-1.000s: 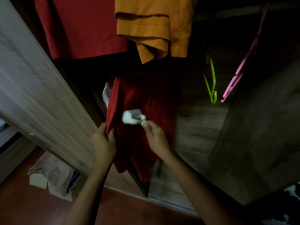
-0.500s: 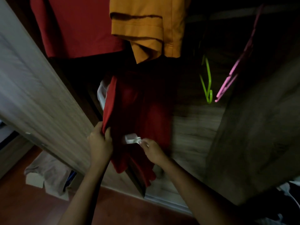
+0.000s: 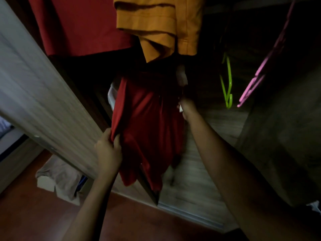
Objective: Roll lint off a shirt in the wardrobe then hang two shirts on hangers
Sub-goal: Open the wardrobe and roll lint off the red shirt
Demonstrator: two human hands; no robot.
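Note:
A dark red shirt [image 3: 149, 122] hangs low in the open wardrobe. My left hand [image 3: 108, 150] pinches its left edge and holds the cloth taut. My right hand [image 3: 187, 107] grips the handle of a white lint roller [image 3: 182, 76], whose head stands up at the shirt's upper right edge, blurred by motion. Above hang an orange shirt [image 3: 159, 25] and another red shirt [image 3: 78, 25]. A green hanger [image 3: 228, 84] and a pink hanger [image 3: 260, 73] dangle bare to the right.
The wooden wardrobe door [image 3: 34, 87] stands open on the left, close to my left hand. A beige cloth [image 3: 60, 180] lies on the reddish floor below it. The wardrobe's wooden floor panel [image 3: 199, 180] lies under the shirt; a dark side wall rises at right.
My right hand has swung the lint roller from low on the shirt up to its upper right edge. My left hand keeps hold of the shirt's left edge.

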